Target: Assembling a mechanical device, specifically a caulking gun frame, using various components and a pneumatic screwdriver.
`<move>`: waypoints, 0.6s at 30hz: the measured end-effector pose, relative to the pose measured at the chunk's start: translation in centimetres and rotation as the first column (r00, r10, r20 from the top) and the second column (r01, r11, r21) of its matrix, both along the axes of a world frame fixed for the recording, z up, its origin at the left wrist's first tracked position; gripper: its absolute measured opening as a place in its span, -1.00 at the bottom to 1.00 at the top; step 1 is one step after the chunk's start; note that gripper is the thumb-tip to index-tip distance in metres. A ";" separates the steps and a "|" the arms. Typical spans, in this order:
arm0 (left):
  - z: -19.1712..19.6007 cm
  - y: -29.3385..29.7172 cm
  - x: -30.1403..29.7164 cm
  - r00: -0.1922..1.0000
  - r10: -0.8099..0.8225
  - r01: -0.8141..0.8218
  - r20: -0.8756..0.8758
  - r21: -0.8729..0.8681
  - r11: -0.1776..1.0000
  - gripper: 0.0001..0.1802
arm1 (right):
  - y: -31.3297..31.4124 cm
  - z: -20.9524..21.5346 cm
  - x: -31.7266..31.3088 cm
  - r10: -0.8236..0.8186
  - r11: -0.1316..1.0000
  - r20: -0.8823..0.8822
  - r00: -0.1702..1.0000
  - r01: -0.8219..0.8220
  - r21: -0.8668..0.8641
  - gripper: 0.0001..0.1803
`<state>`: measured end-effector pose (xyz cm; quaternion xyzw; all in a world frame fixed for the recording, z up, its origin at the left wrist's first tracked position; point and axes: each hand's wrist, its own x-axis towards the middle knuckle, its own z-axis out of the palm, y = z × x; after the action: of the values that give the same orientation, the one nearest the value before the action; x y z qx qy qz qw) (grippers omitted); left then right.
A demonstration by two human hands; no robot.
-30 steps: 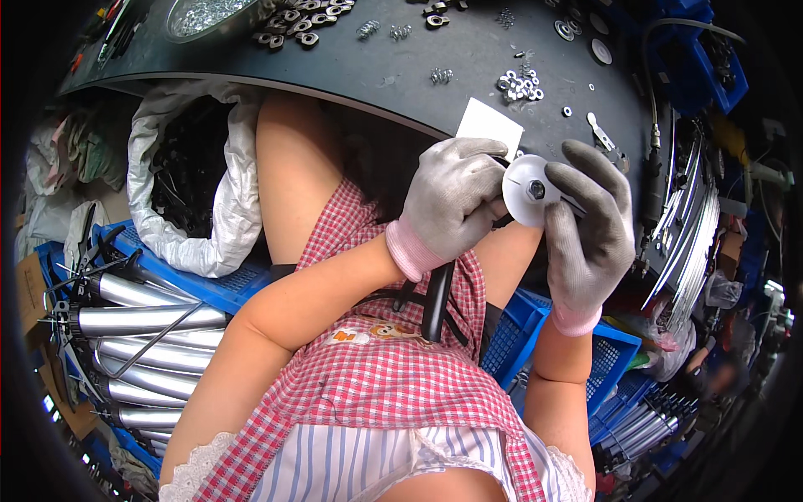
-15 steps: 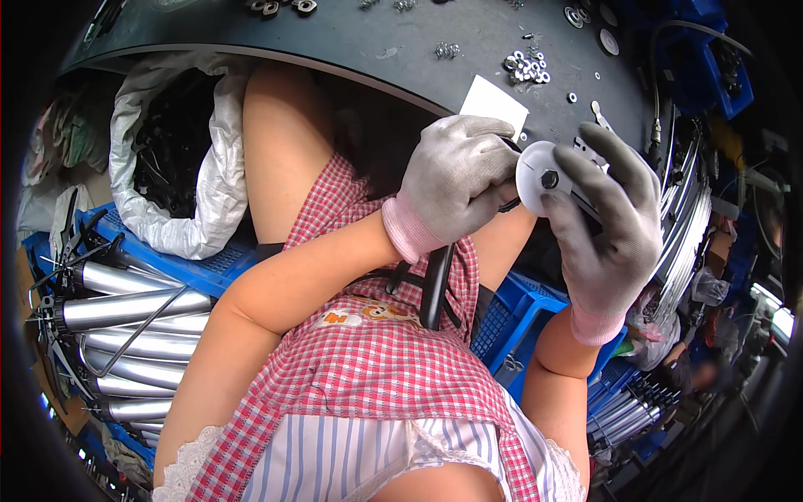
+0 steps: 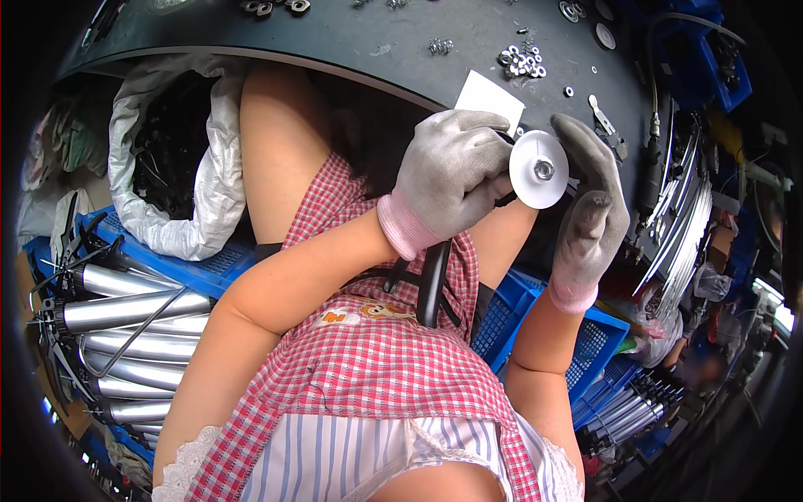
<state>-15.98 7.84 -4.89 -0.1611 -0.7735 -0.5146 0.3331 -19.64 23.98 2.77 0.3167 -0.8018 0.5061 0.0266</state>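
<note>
Gripping a black handle (image 3: 433, 280) in a closed fist, the left hand (image 3: 447, 171) is held against a white disc (image 3: 538, 169). A nut (image 3: 544, 170) is already seated at the disc's centre, though whether it is tight cannot be told. The right hand (image 3: 590, 209) is kept open, only fingertips touching the disc's far rim. More nuts (image 3: 520, 60) lie on the bench beyond.
</note>
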 end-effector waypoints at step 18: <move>0.3 0.2 0.1 1.000 0.004 -0.004 0.004 0.016 1.000 -0.73 | -0.5 -0.1 0.6 -0.226 0.970 -0.098 0.969 0.214 -0.115 -0.17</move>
<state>-15.92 8.03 -4.57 -0.1558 -0.7703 -0.5205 0.3339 -19.09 23.51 2.69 0.2514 -0.8021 0.5224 0.1433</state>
